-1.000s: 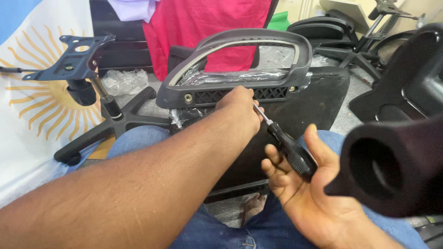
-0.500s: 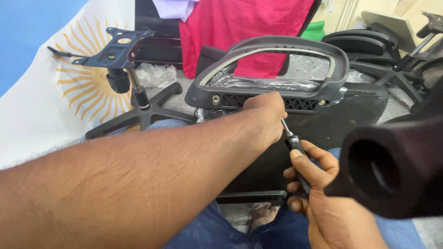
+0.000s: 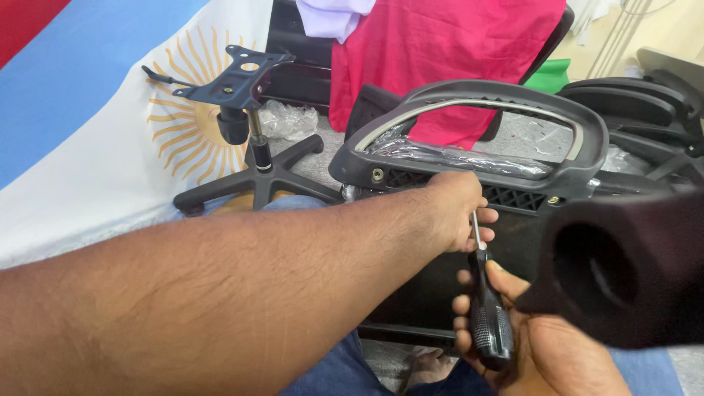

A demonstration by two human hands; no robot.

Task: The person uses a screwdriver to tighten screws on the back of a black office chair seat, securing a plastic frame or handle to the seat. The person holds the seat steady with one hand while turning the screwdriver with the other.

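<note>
**Screwdriver lined up under the chair-back frame**

Centre of the frame, slightly right: the screwdriver (image 3: 487,301), black ribbed handle low, thin steel shaft rising toward the lower bar of the grey plastic chair-back frame (image 3: 469,158). The right hand (image 3: 528,345), lower right, is curled round the handle, fingers wrapped, thumb across the top. The left hand (image 3: 458,213) comes in from the long forearm across the middle and is closed at the shaft's upper end, fingertips pinching near the tip; whether a screw sits under them is hidden. To do this well, judging from here: keep the shaft in line with the hole, let the left fingers only steady, and push along the axis before turning so the tip doesn't slip out. Plastic wrap (image 3: 455,154) lies inside the frame. Upper left, a five-star chair base (image 3: 253,172) with its gas-lift column stands on a blue, white and sun-patterned flag (image 3: 110,125). Red cloth (image 3: 440,51) hangs behind.
</note>
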